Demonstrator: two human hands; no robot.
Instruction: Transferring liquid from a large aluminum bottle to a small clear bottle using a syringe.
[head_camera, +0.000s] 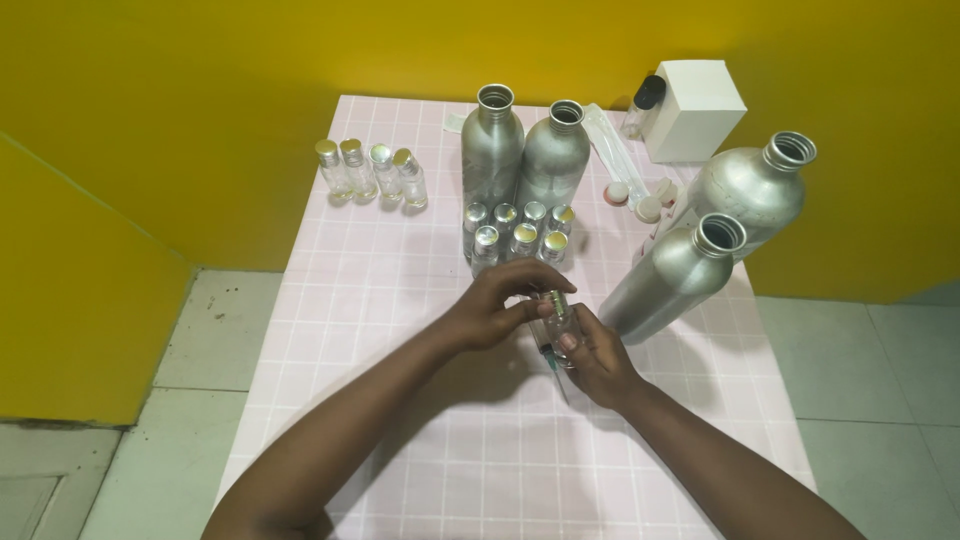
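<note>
My right hand (597, 357) holds a small clear glass vial (560, 325) upright above the pink checked table (400, 290). My left hand (500, 300) curls over the vial's top, fingers on its gold cap. A syringe (548, 352) lies or hangs just under both hands, partly hidden. Right behind my hands stands a cluster of several capped small vials (515, 235).
Two open silver metal bottles (520, 150) stand at the back centre; two more (715, 225) lean at the right. A row of several small vials (372, 172) is at the back left. A white box (695, 108), loose caps (640, 200) and a wrapped syringe (612, 140) lie at the back right.
</note>
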